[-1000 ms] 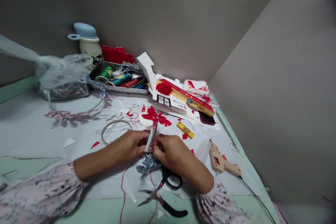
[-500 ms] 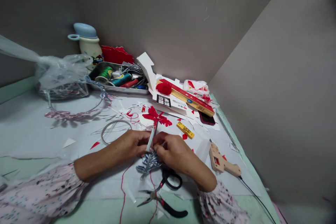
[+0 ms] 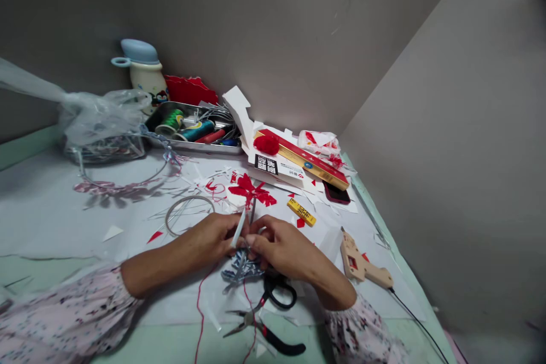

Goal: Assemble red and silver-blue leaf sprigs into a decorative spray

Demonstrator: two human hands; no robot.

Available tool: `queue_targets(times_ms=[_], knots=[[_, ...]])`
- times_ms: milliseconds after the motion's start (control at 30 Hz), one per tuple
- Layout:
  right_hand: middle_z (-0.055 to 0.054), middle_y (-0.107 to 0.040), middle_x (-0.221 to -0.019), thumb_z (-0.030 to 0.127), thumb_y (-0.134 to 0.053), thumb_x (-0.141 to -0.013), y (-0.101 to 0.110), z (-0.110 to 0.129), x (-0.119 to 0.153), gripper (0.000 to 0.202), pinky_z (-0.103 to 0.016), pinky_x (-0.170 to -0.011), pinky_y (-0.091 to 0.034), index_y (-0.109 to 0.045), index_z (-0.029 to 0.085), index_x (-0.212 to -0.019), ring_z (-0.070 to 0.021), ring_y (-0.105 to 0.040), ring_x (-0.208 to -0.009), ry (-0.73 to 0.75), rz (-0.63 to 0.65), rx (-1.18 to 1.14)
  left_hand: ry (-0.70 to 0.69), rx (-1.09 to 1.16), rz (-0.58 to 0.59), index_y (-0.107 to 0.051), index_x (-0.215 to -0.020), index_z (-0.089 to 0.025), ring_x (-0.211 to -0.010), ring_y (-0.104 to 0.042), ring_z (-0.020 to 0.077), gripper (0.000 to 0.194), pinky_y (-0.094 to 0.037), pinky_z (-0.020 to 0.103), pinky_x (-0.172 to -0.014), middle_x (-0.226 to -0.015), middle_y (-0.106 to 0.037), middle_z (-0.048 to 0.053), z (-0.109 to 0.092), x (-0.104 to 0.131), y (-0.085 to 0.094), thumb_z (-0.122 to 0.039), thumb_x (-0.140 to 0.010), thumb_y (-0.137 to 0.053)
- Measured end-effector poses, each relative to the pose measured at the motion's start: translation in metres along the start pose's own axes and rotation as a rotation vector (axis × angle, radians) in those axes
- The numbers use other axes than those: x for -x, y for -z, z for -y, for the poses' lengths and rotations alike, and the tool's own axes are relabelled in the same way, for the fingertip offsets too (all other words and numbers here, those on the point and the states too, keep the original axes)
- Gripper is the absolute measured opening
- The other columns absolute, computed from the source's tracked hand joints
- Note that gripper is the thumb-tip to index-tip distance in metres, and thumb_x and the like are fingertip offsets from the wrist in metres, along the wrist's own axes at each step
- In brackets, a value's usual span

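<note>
My left hand [image 3: 226,234] and my right hand [image 3: 271,242] come together in the middle of the table, fingers closed on a small craft piece. A red flower-shaped piece [image 3: 247,189] tops its thin stem, and a white strip [image 3: 239,227] slants up beside my left thumb. Below the fingertips hangs a blue-and-white patterned piece [image 3: 243,267]. Red thread [image 3: 199,301] trails down from the work. Exactly what each fingertip pinches is partly hidden. Just below lie black-handled pliers [image 3: 264,327], with a black handle loop [image 3: 281,293] above them.
A beige glue gun [image 3: 362,261] with a cable lies at right, near a yellow box [image 3: 301,212] and a phone [image 3: 336,192]. Behind are a metal tray [image 3: 200,147] of thread spools, a long red-gold box [image 3: 311,162], a plastic bag [image 3: 100,125] and a wire ring [image 3: 123,186].
The red flower-shaped piece and the white strip have shifted slightly left, and the strip leans more. Both hands keep their hold at nearly the same spot.
</note>
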State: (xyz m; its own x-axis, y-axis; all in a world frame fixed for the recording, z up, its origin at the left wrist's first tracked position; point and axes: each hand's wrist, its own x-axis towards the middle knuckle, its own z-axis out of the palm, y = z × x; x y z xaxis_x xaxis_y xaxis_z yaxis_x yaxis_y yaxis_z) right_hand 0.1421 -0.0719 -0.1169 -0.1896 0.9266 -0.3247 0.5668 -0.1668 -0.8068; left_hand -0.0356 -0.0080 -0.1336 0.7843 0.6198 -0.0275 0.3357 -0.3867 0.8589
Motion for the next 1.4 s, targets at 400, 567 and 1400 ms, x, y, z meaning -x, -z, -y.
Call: queue_targets(times_ms=[400,567,1400], knots=[[0.0,-0.063,-0.066,0.02,-0.053,-0.085,0.004,0.007,0.009,0.016,-0.022,-0.053,-0.03,-0.069,0.018,-0.083,-0.0101,-0.051,-0.058,0.074,-0.164,0.272,0.174,-0.084,-0.055,-0.053,-0.077,-0.02,-0.062,-0.055,0.0158,0.015,-0.039,0.027,-0.061,-0.068,-0.062,-0.001,-0.002,0.001,-0.003,-0.034,-0.077,-0.056],[0.0,-0.065,-0.068,0.015,-0.048,-0.085,0.005,0.007,0.014,0.019,-0.022,-0.054,-0.032,-0.066,0.018,-0.079,-0.0103,-0.051,-0.058,0.207,-0.148,0.34,0.171,-0.104,-0.048,-0.054,-0.078,-0.019,-0.063,-0.054,0.0156,0.014,-0.039,0.027,-0.062,-0.068,-0.063,0.0,-0.002,0.0,-0.004,-0.033,-0.078,-0.055],[-0.005,-0.073,-0.074,0.016,-0.052,-0.092,-0.002,0.006,0.01,0.02,-0.028,-0.054,-0.034,-0.069,0.018,-0.082,-0.0162,-0.064,-0.062,0.407,-0.168,0.861,0.189,-0.115,-0.062,-0.046,-0.076,-0.021,-0.066,-0.051,0.0155,0.017,-0.037,0.027,-0.063,-0.072,-0.057,-0.001,-0.004,-0.001,-0.001,-0.028,-0.072,-0.061]])
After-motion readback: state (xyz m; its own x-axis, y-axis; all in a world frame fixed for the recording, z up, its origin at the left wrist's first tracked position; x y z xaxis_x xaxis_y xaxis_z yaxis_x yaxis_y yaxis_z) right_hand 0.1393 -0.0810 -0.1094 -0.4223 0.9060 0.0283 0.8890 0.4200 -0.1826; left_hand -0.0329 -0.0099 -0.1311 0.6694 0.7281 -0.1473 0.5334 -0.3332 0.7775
